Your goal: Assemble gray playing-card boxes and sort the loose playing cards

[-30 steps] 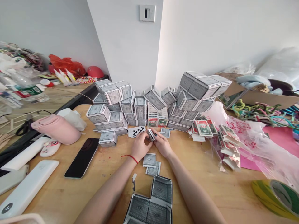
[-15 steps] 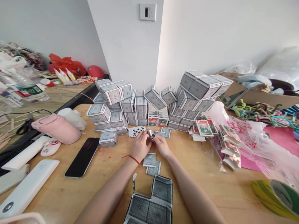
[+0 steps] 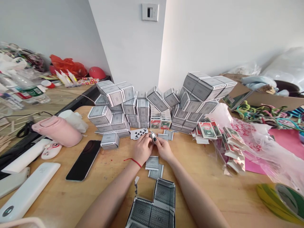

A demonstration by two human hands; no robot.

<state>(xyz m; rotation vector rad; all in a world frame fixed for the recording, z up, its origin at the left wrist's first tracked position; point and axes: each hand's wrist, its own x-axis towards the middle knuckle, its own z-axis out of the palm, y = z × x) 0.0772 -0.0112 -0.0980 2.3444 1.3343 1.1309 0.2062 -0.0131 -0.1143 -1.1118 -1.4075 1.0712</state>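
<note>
My left hand (image 3: pixel 143 148) and my right hand (image 3: pixel 163 148) meet at the middle of the wooden table, fingers closed on a small playing card (image 3: pixel 153 136) seen nearly edge-on. Whether it is one card or several, I cannot tell. Face-up club cards (image 3: pixel 139 133) lie just beyond my left fingers. Face-down cards (image 3: pixel 168 135) are beside my right fingertips, and more patterned cards (image 3: pixel 152 162) lie between my wrists. Close to me stands a joined block of card-built cubes (image 3: pixel 152 210). A single card cube (image 3: pixel 110 140) sits to the left.
Stacked card cubes (image 3: pixel 201 87) line the back. A phone (image 3: pixel 83 160), a pink bottle (image 3: pixel 58 130) and a white power bank (image 3: pixel 29 191) are on the left. To the right are card boxes (image 3: pixel 208 129), a plastic bag (image 3: pixel 251 142) and yellow-green tape (image 3: pixel 280 202).
My fingers have shifted slightly around the card, and its angle differs a little. The cubes and other cards look the same.
</note>
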